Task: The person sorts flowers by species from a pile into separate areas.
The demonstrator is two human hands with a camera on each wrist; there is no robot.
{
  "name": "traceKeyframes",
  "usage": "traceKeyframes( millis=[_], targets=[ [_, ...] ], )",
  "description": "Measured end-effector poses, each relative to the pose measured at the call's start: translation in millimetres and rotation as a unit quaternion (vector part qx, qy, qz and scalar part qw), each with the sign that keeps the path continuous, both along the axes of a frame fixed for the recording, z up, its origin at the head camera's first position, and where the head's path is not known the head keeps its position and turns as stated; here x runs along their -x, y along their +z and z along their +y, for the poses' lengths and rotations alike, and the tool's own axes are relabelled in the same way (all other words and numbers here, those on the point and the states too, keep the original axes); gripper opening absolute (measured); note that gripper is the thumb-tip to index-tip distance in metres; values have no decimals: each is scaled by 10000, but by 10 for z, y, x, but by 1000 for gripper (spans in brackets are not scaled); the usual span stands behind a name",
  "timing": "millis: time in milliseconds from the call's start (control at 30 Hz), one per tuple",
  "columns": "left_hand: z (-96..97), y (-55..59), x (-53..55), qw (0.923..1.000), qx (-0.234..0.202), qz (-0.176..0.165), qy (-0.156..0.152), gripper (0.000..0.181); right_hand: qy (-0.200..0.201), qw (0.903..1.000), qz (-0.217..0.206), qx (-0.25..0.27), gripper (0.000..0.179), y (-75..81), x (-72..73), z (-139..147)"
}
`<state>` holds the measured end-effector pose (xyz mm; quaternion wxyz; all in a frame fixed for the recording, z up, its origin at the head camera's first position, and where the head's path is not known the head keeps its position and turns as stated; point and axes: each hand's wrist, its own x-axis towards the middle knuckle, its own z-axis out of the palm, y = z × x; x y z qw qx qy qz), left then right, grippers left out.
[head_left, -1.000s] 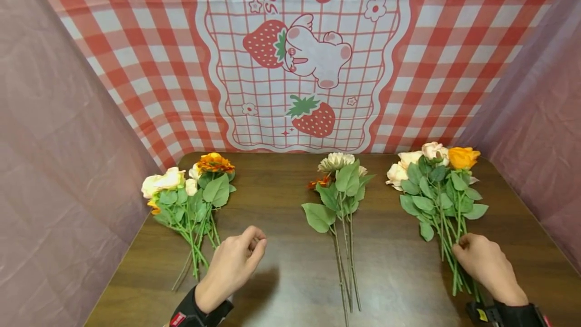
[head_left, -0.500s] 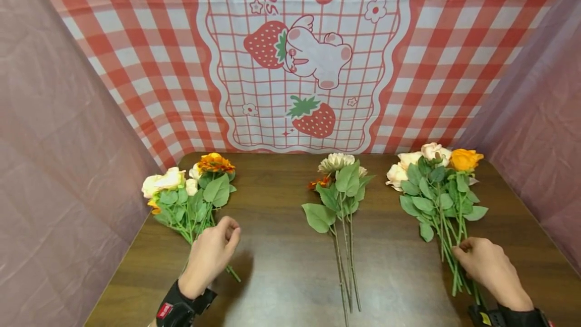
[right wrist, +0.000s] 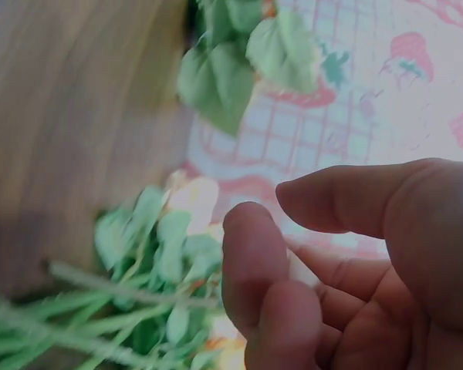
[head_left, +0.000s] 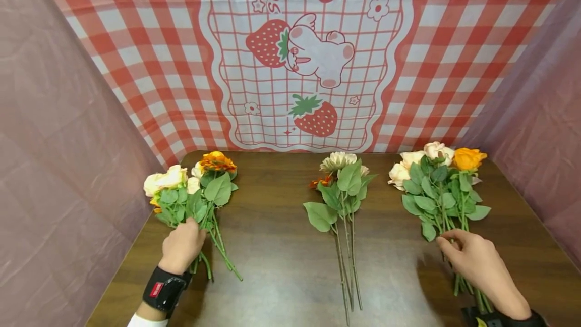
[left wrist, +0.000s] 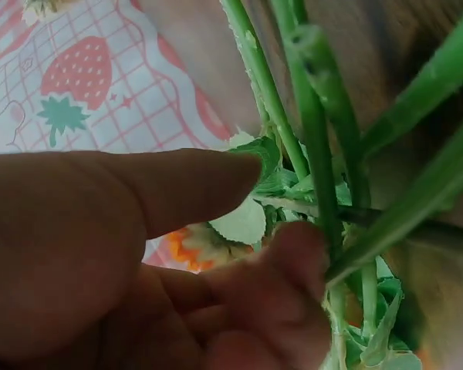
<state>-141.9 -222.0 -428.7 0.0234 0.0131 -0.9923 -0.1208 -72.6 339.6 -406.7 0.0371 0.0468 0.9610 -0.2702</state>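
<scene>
My left hand (head_left: 183, 246) is over the stems of the left bunch of flowers (head_left: 195, 196), cream and orange blooms with green leaves. In the left wrist view, a gap stands between thumb (left wrist: 193, 185) and fingers (left wrist: 293, 254), with green stems (left wrist: 316, 139) right at the fingertips. My right hand (head_left: 474, 256) hovers over the stems of the right bunch (head_left: 436, 191), made of pale roses and one orange rose. Its thumb and index finger are parted with nothing between them, as the right wrist view shows. Its palm hides part of those stems in the head view.
Between the hands lies a third bunch (head_left: 345, 191), with pale and rust-orange blooms and long thin stems. The brown wooden table (head_left: 272, 266) carries all the flowers. A red checked strawberry cloth (head_left: 299, 64) hangs behind, with pinkish curtains (head_left: 68, 115) at both sides.
My left hand has moved left and down onto the left bunch's stems. My right hand has drawn slightly left, its thumb and finger parting from the right bunch's stems. The bunches lie nearly as before.
</scene>
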Motion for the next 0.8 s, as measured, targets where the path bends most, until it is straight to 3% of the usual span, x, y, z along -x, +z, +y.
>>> traceKeyframes(
  millis=[200, 333, 433, 533, 800],
  targets=[
    [-52, 5, -18, 9983, 116, 518, 236, 27, 144, 9987, 482, 36, 42, 86, -41, -202],
    [-122, 19, -63, 9987, 208, 217, 406, 30, 207, 9981, 570, 75, 41, 136, -66, -295],
    [-155, 24, -79, 9994, 153, -123, 297, 28, 266, 9979, 589, 87, 40, 163, -77, -349],
    [-167, 18, -84, 9997, 19, -220, 132, 25, 354, 9971, 669, 127, 36, 172, -79, -398],
    [-162, -3, -100, 9988, -457, 154, -81, 23, 553, 9941, 868, 351, 25, 177, -68, -527]
  ],
)
